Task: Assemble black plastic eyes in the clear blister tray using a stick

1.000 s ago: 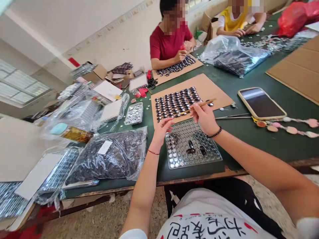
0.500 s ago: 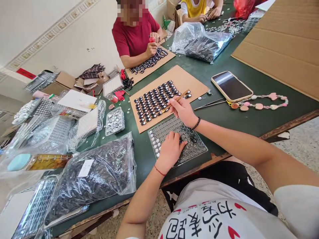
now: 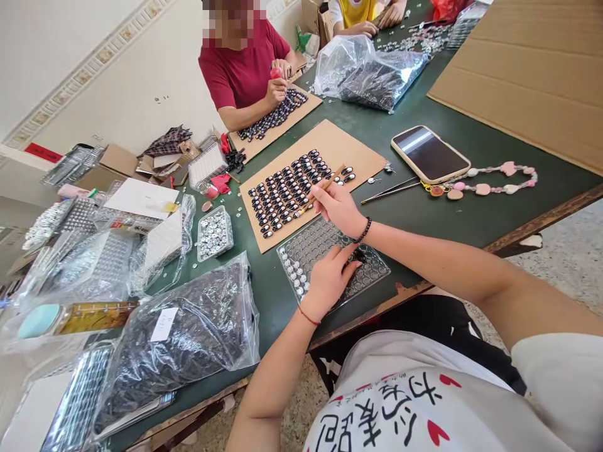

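Observation:
My right hand pinches a thin brown stick, its pale tip low over rows of small black pieces with white oval tops. These rows lie on a brown cardboard sheet. Over a clear plastic tray of round cells, my left hand reaches with thumb and forefinger apart, at a small black piece. Whether the fingertips touch that piece is unclear. White round pieces fill cells at the tray's left side.
Left of the tray are a small box of white pieces and a large bag of black pieces. A phone and tweezers lie right. Across the table, a person in a red shirt works at another cardboard sheet.
My left hand has moved right over the tray, its thumb and forefinger now at the black piece. My right hand stays over the rows with the stick. The whole view has shifted slightly.

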The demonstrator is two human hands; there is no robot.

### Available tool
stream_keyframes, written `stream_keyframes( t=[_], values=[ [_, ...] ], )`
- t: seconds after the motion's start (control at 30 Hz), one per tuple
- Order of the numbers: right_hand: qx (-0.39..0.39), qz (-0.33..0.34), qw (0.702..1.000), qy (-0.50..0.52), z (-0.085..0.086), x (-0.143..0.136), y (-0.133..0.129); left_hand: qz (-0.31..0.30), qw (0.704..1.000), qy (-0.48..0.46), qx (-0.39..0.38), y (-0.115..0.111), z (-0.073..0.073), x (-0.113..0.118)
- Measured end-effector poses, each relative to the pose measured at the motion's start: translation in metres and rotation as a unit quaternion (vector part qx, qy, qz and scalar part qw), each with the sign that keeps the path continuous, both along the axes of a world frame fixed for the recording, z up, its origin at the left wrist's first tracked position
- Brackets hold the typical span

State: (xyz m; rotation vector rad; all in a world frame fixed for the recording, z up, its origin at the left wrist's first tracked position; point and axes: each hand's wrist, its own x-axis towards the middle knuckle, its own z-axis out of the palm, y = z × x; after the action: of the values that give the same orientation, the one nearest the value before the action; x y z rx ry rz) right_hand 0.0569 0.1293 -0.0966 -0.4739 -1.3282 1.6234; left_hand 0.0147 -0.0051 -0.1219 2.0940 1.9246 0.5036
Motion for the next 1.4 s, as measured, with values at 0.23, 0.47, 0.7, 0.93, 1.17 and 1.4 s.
stream_keyframes(
  t=[0.23,0.47,0.7,0.93,1.17,1.4],
  values=[
    [-0.009,-0.002,1.0,0.0,0.003,0.0,-0.002,0.003,0.999,-0.032,-0.026,0.001,-0.003,0.009],
    [-0.012,-0.007,1.0,0.016,0.007,0.004,-0.002,0.202,0.795,-0.563,-0.1,0.011,0.01,-0.02],
    [0.056,-0.025,0.998,-0.012,0.011,0.008,-0.011,0.221,0.612,-0.752,-0.106,0.011,0.019,-0.058],
    [0.206,-0.043,0.974,-0.084,0.003,0.013,-0.018,0.23,0.81,-0.539,-0.02,0.009,0.018,-0.056],
    [0.393,-0.042,0.908,-0.139,-0.003,0.015,-0.02,0.254,0.905,-0.337,0.056,0.008,0.013,-0.063],
    [0.464,-0.035,0.86,-0.208,-0.006,0.015,-0.022,0.239,0.916,-0.316,0.067,0.008,0.015,-0.065]
  ],
)
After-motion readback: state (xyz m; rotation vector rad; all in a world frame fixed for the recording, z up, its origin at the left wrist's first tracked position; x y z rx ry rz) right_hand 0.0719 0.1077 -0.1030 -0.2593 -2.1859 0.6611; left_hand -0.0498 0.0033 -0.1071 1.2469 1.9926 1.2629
